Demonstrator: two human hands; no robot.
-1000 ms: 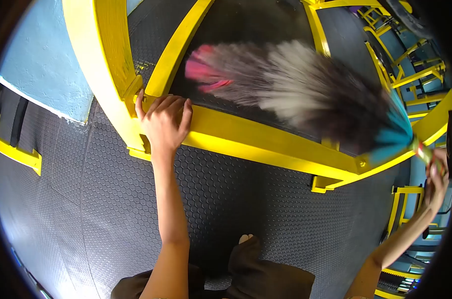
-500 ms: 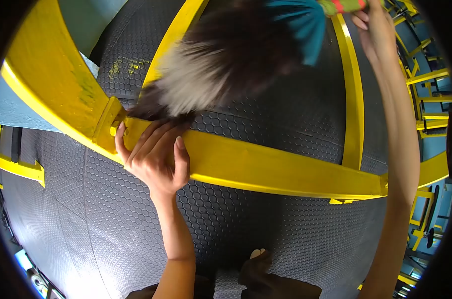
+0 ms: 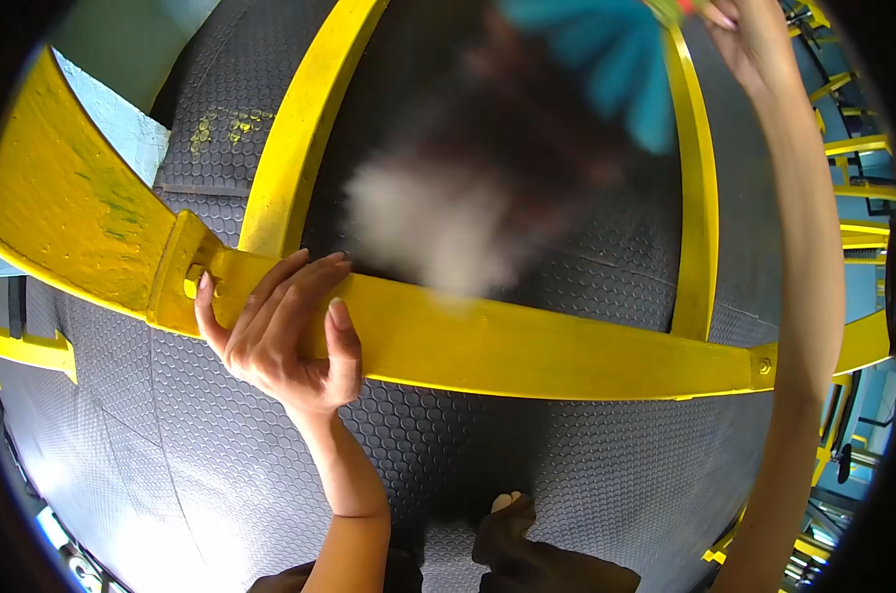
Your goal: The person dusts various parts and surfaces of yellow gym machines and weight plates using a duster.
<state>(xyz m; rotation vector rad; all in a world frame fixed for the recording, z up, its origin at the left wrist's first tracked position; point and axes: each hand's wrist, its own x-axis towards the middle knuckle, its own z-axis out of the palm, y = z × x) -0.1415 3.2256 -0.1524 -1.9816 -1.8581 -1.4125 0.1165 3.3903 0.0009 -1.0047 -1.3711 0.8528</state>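
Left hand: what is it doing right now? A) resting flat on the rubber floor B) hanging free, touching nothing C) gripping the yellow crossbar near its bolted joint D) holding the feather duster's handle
C: the left hand is wrapped over the yellow crossbar beside the bolted joint, while the right hand holds the blurred feather duster above the bar.

— What has moved since a second ago?
— The duster (image 3: 507, 148). It lay sideways over the far bar with its tip to the left; now it hangs down from the top, blurred, its pale tip just above the near bar (image 3: 527, 346).
— And the hands?
— The right hand (image 3: 749, 40) rose from the right edge to the top. The left hand (image 3: 280, 331) sits lower in view.
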